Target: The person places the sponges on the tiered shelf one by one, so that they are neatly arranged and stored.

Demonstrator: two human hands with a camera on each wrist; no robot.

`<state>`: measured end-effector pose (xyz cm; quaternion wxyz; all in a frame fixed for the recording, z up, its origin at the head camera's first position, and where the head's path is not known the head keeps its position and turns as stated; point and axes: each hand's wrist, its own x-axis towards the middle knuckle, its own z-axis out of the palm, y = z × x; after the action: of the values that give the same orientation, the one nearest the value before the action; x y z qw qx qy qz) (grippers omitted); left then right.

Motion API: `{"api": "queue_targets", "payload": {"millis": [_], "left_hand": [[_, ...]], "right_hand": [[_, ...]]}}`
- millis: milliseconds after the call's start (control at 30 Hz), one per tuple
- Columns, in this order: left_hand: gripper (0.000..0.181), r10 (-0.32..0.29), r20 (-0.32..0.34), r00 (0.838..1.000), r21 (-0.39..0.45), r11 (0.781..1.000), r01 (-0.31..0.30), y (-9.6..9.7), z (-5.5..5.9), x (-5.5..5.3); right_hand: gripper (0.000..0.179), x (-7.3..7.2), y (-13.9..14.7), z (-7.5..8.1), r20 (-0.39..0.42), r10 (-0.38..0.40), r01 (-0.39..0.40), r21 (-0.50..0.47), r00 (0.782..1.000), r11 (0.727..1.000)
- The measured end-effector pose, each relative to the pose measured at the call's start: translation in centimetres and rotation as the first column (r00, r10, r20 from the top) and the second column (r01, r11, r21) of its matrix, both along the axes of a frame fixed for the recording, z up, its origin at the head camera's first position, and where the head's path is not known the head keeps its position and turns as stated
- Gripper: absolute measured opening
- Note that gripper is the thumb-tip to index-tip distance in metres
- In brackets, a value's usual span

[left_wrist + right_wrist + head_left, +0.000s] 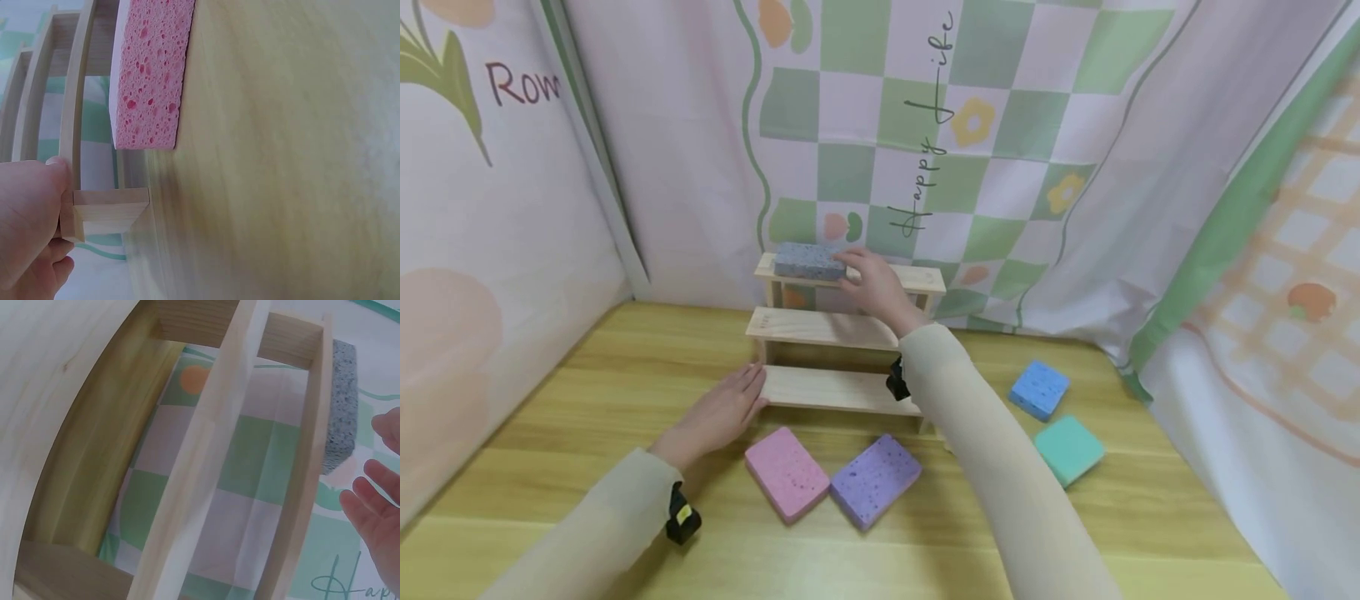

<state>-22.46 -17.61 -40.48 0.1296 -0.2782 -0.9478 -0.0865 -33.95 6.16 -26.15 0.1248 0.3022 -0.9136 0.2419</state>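
A three-tier wooden display stand (820,387) stands on the table. My left hand (718,414) holds the left end of its lowest step, the thumb at the front corner and the fingers along the side. On the top step, towards the left, lies a grey speckled sponge (808,261). My right hand (880,289) is at the sponge's right end with loosely bent fingers; the right wrist view shows a small gap between fingertips and sponge (342,403). In front of the stand a pink sponge (787,475) and a purple sponge (876,482) lie flat, corners nearly touching.
To the right of the stand lie a blue sponge (1039,390) and a turquoise sponge (1070,451), partly behind the right sleeve. A printed checked curtain (910,125) hangs close behind the stand. Further cloths close off the left and right sides of the wooden table (587,400).
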Motion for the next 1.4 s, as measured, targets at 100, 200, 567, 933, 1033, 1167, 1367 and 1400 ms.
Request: {"api": "queue_targets", "payload": {"millis": [100,200,567,933,1033,1167,1367,1400], "left_hand": [[0.05,-0.001,0.004,1.0,-0.001,1.0,0.001,0.0,0.1,0.0],[0.05,-0.002,0.002,1.0,-0.007,1.0,0.003,0.0,0.0,0.0],[0.05,0.002,0.012,1.0,-0.002,1.0,-0.002,0.1,-0.1,0.1],[0.049,-0.001,0.012,1.0,0.007,1.0,0.001,0.1,0.0,0.2],[0.049,0.005,0.019,1.0,0.01,1.0,-0.006,0.1,0.0,0.2],[0.05,0.011,0.029,1.0,0.012,1.0,-0.012,0.1,-0.1,0.1],[0.049,0.008,0.022,1.0,0.012,1.0,-0.008,0.1,-0.1,0.0],[0.049,0.007,0.02,1.0,0.011,1.0,-0.007,0.1,-0.1,0.0]], "right_hand": [[0.044,0.4,0.8,0.1,-0.002,0.013,-0.013,-0.027,1.0,1.0],[0.043,0.6,1.7,0.2,-0.012,0.028,-0.029,-0.058,1.0,0.998],[0.043,1.7,5.3,0.6,-0.008,0.035,-0.036,-0.158,0.999,0.987],[0.046,2.5,9.0,0.6,-0.006,-0.006,0.005,-0.204,1.0,0.979],[0.046,2.7,9.9,0.6,-0.023,-0.003,-0.002,-0.214,1.0,0.977],[0.047,2.7,11.2,0.3,-0.015,-0.011,0.007,-0.234,1.0,0.972],[0.049,2.8,12.9,-0.1,-0.004,-0.063,0.06,-0.245,0.998,0.968],[0.049,2.8,13.1,-0.2,-0.003,-0.071,0.069,-0.24,0.997,0.968]]}}
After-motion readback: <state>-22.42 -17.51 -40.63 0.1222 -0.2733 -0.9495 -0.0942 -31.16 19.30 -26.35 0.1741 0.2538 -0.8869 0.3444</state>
